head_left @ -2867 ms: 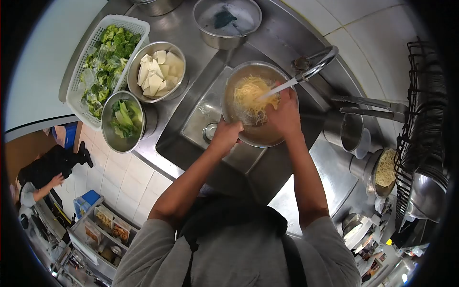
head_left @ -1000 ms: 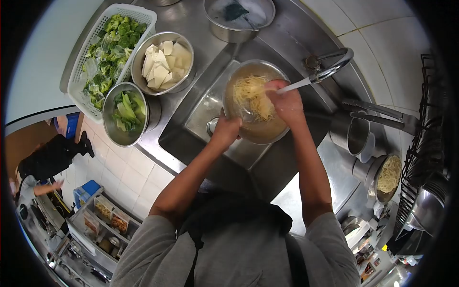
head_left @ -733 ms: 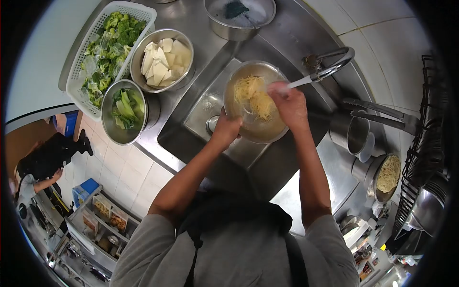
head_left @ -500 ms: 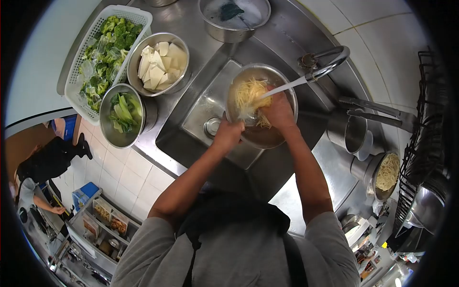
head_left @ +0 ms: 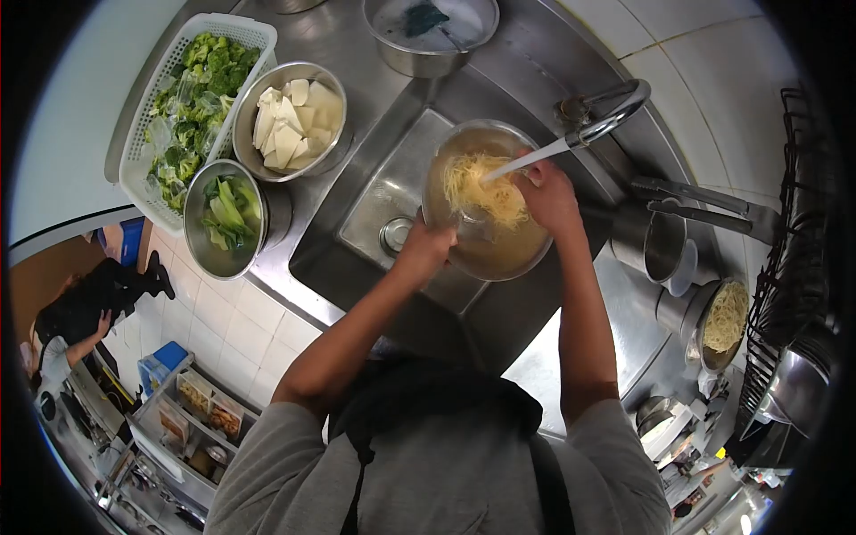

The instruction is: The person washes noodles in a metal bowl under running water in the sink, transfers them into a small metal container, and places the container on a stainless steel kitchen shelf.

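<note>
A round metal bowl [head_left: 440, 152] of cloudy water sits over the sink, with thin pale-yellow shreds [head_left: 486, 194] in it. My left hand [head_left: 428, 248] is closed on the bowl's near-left rim. At the right side of the bowl, just above the shreds, is my right hand [head_left: 550, 194], its fingers half bent and apart with nothing visible in them. The water stream covers part of these fingers. From the tap [head_left: 615, 120], water runs down into the bowl onto the shreds.
Left of the sink [head_left: 357, 201] stand a white basket [head_left: 259, 34] of broccoli, a metal bowl of white slices [head_left: 287, 125] and a pot of green leaves [head_left: 230, 214]. A soapy pot [head_left: 428, 62] is behind. Tongs [head_left: 695, 196] hang right. A person [head_left: 89, 308] is at far left.
My right hand has come up out of the shreds toward the bowl's right edge. The shreds have spread out in the water. My left hand stays on the rim.
</note>
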Motion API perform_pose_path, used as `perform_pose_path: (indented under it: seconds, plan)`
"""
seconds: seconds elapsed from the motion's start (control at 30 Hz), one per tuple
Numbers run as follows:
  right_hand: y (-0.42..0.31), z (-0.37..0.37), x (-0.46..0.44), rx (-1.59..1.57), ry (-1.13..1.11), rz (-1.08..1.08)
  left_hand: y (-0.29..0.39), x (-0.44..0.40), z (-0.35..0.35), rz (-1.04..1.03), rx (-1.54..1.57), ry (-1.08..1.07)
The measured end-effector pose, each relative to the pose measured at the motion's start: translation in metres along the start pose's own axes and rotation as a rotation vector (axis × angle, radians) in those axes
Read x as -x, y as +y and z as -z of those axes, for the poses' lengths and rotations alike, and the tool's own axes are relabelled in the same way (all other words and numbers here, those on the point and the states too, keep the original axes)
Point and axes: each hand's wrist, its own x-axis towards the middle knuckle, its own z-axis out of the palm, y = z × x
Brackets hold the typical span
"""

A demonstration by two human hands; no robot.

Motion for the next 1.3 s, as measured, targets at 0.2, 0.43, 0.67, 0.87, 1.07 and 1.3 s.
perform_pose_path:
  seconds: [0.2,0.43,0.67,0.87,1.07,1.3]
  plan:
    - [0.014,-0.066,-0.004,-0.066,0.002,0.16,-0.001,0.006,-0.013,0.008,-0.001,-0.011]
    - [-0.025,-0.024,0.012,-0.119,0.293,0.186,0.008,-0.018,-0.009,-0.01,0.01,0.051]
    - [-0.039,-0.01,0.009,-0.16,0.526,0.279,0.01,-0.025,-0.007,0.039,0.037,0.077]
    - [-0.032,-0.012,-0.008,-0.276,0.481,0.044,0.005,-0.032,-0.014,-0.002,0.047,0.098]
    - [-0.041,-0.01,0.002,-0.317,0.464,0.058,-0.01,-0.041,-0.013,0.021,0.067,0.022]
    - [-0.041,-0.009,0.001,-0.251,0.535,0.128,0.0,-0.034,-0.017,-0.058,-0.013,0.09]
